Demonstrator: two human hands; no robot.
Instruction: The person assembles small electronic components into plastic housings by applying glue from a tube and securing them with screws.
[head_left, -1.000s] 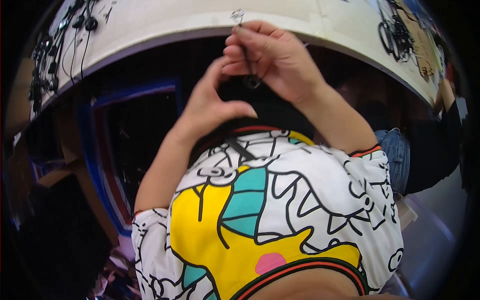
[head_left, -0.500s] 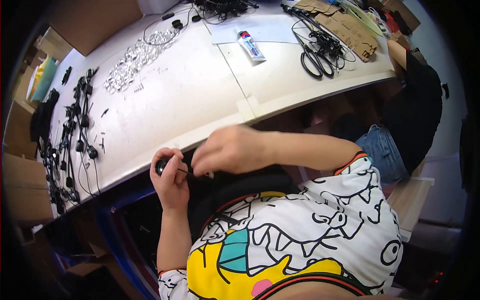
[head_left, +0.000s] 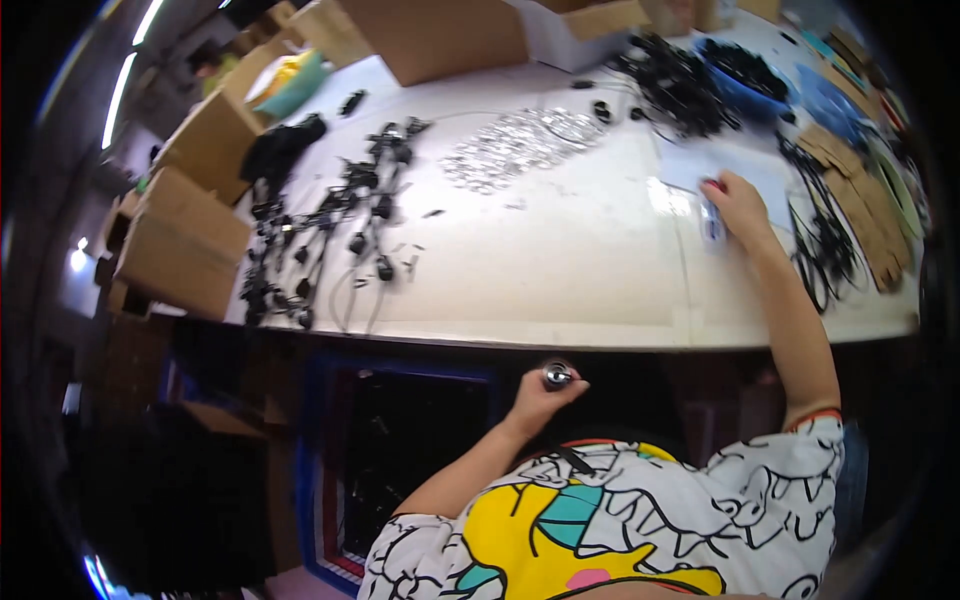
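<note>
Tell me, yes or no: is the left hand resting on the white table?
No. The left hand holds a small shiny round part below the table edge.

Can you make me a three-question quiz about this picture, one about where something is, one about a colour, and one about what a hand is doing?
1. Where is the small shiny round part?
A. On the white table
B. In the left hand, below the table's edge
C. Inside a cardboard box

2. What colour is the bin at the far right of the table?
A. Blue
B. Red
C. Yellow

3. What is the right hand doing?
A. Resting in the lap
B. Gripping scissors
C. Reaching across the table onto a small white tube

Answers:
1 B: the left hand holds the part in front of the white table, lower than its edge.
2 A: the bin of black parts has a blue wall.
3 C: the arm is stretched out and the fingers lie on the small white tube.
</note>
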